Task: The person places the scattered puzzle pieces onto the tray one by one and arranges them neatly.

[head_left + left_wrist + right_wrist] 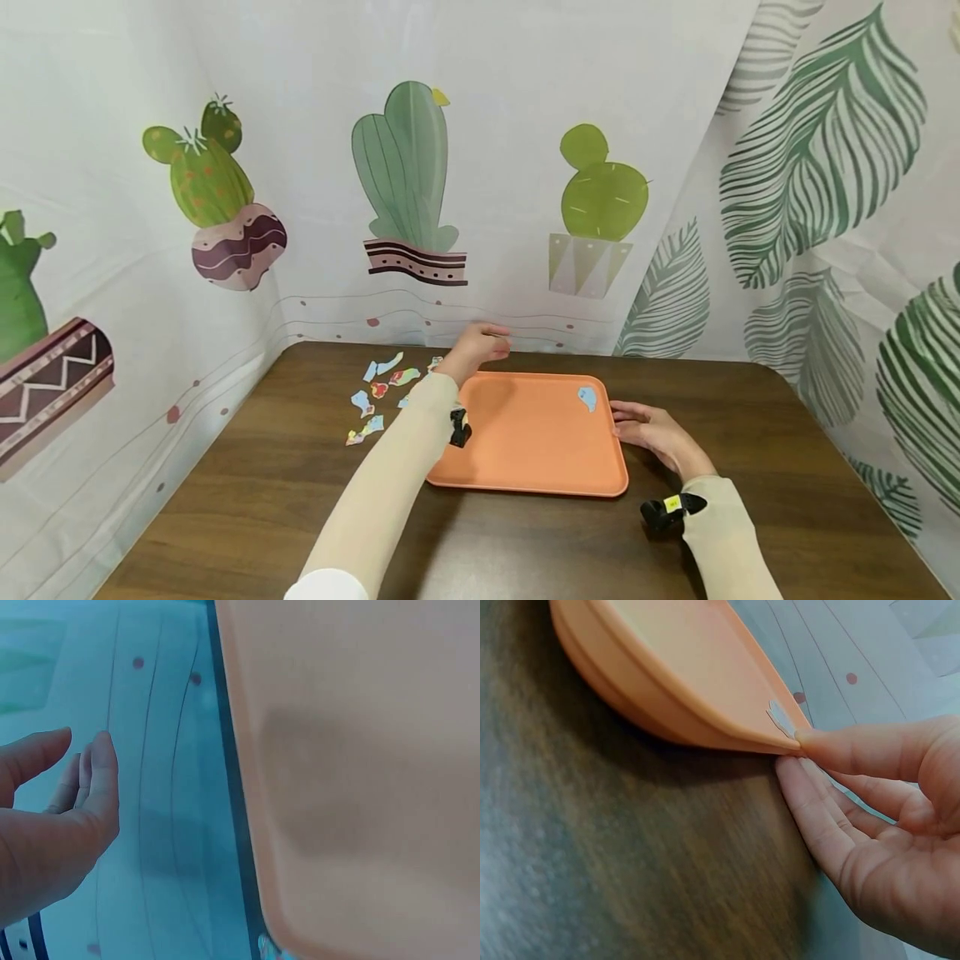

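Note:
An orange tray [540,442] lies on the table, with a blue paper cutout [587,398] near its far right corner. My right hand [660,436] pinches the tray's right rim; in the right wrist view, the thumb [870,750] presses from above and the fingers [814,806] sit underneath. Raised over the tray's far left corner is my left hand [472,350], its fingers loosely bent and nothing between them. In the left wrist view that hand [60,832] stays apart from the tray edge [247,787].
Several colourful paper cutouts [378,389] lie scattered on the brown table [247,492] left of the tray, some partly hidden behind the left arm. A curtain [510,167] printed with cacti and leaves hangs along the table's far edge.

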Demonstrator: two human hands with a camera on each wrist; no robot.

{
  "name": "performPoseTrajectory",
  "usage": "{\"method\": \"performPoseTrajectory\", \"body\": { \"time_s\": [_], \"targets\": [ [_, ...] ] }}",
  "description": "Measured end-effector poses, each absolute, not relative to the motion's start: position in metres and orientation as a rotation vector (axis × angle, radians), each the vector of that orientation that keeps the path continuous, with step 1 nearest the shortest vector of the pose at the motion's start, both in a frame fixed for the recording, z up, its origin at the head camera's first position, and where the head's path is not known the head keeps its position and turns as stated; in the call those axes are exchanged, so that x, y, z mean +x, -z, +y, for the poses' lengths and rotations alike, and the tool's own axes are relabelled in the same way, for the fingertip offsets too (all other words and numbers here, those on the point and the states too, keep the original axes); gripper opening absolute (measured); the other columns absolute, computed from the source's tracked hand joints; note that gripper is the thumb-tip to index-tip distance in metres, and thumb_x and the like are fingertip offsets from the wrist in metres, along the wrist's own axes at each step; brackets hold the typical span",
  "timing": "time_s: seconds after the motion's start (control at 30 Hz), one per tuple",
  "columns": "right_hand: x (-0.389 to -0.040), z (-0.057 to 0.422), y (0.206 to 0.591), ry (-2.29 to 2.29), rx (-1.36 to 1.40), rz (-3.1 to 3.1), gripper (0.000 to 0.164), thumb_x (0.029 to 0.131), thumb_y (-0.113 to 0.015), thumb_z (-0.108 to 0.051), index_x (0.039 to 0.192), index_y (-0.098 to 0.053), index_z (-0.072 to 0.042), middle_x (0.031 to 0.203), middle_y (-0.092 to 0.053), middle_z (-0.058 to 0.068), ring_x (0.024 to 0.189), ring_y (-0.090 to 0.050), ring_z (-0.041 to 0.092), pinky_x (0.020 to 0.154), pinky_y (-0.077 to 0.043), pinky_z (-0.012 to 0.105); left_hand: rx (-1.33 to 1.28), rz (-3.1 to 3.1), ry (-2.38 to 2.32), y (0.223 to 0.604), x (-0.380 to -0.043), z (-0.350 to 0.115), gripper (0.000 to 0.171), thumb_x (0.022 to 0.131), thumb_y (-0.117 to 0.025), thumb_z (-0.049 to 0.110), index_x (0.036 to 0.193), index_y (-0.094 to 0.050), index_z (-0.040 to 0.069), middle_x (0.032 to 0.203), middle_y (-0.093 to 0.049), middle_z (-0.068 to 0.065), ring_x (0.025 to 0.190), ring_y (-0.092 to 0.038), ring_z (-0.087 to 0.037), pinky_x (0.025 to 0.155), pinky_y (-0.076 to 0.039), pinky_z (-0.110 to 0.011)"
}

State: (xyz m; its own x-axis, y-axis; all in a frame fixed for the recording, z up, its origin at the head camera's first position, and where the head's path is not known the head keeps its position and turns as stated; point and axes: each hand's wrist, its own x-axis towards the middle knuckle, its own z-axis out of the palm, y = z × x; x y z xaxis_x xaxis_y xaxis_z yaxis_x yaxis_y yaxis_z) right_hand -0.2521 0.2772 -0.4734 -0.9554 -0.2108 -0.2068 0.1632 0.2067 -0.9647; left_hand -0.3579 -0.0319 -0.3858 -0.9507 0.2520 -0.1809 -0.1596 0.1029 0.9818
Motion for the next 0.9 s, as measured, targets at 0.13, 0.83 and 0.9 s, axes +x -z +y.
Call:
{"method": "performPoseTrajectory", "body": {
  "time_s": [0.13,0.83,0.9],
  "targets": [
    [-0.252,0.276,0.473,1.818,-0.049,2.181,0.06,0.093,-0.06,0.0,0.144,-0.031,0.012,0.135,-0.047,0.032,0.109,-0.061,0.022,0.089,-0.053,0.032,0.043,2.084,-1.927,0.38,-0.36,-0.051,0.039,0.092,-0.059,-0.002,0.131,-0.054,-0.005,0.13,-0.054,-0.023,0.114,-0.058,-0.032,0.095,-0.05,-0.036],
    [-0.254,0.278,0.475,1.831,-0.053,2.174,0.061,0.092,-0.06,0.0,0.144,-0.03,0.013,0.132,-0.049,0.028,0.099,-0.062,0.009,0.086,-0.053,0.025,-0.1,2.192,-1.951,0.393,-0.345,-0.14,0.039,0.094,-0.057,-0.002,0.132,-0.051,-0.007,0.13,-0.052,-0.026,0.116,-0.056,-0.035,0.101,-0.045,-0.04],
    [-0.254,0.278,0.474,1.827,-0.051,2.176,0.061,0.092,-0.06,-0.001,0.144,-0.03,0.013,0.132,-0.048,0.028,0.099,-0.062,0.009,0.085,-0.053,0.025,-0.109,2.195,-1.963,0.398,-0.344,-0.146,0.038,0.094,-0.056,-0.003,0.131,-0.051,-0.008,0.13,-0.051,-0.028,0.115,-0.057,-0.035,0.102,-0.044,-0.041]
  ]
}}
